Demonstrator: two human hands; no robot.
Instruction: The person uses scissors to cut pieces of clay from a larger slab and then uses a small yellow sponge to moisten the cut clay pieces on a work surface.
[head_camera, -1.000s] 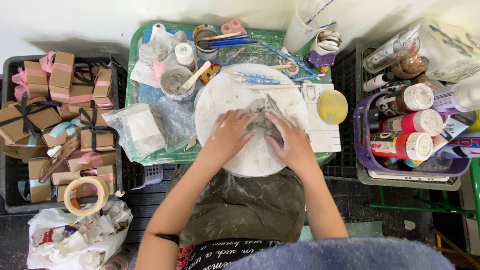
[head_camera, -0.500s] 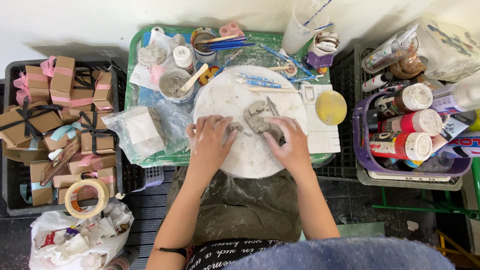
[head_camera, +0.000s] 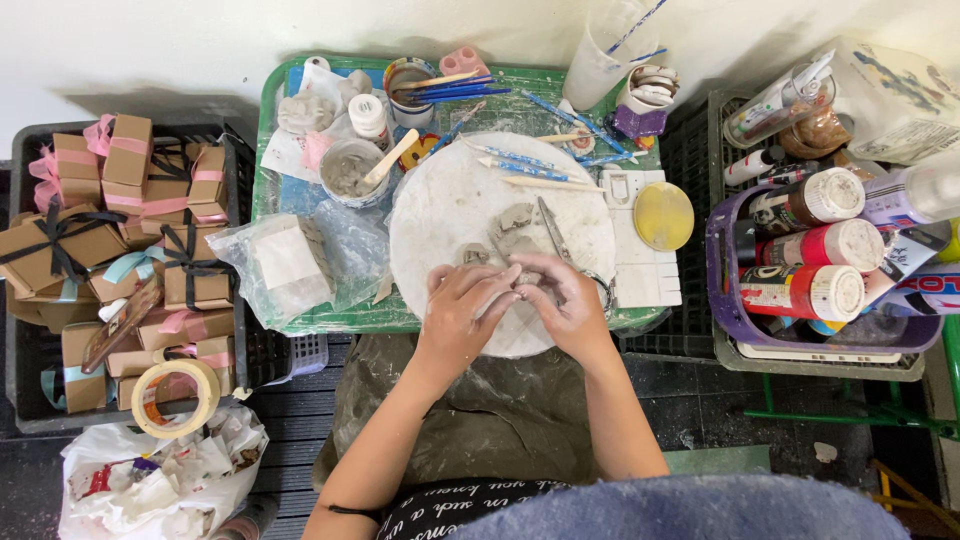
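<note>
One small lump of grey clay (head_camera: 522, 283) is pinched between both hands at the near part of a round white board (head_camera: 450, 205). The left hand (head_camera: 462, 310) and the right hand (head_camera: 562, 300) are closed together around it, fingertips meeting, so that most of the lump is hidden. The material is judged soft, damp and light, readily dented or torn; it is best taken lightly at its thicker middle, never by thin edges. Further clay pieces (head_camera: 514, 222) are laid just beyond on the board, beside metal scissors (head_camera: 553, 228). Blue-patterned modelling tools (head_camera: 520, 165) are set at the far rim. To the left, a cup of slip with a wooden stick (head_camera: 352, 170) and a bagged white block (head_camera: 285, 260) are kept on the green tray (head_camera: 262, 170). A yellow disc (head_camera: 663, 215) is placed to the right, near a purple basket of paint bottles (head_camera: 725, 300). Ribboned cardboard boxes (head_camera: 130, 150) fill a black crate (head_camera: 20, 340) far left.
</note>
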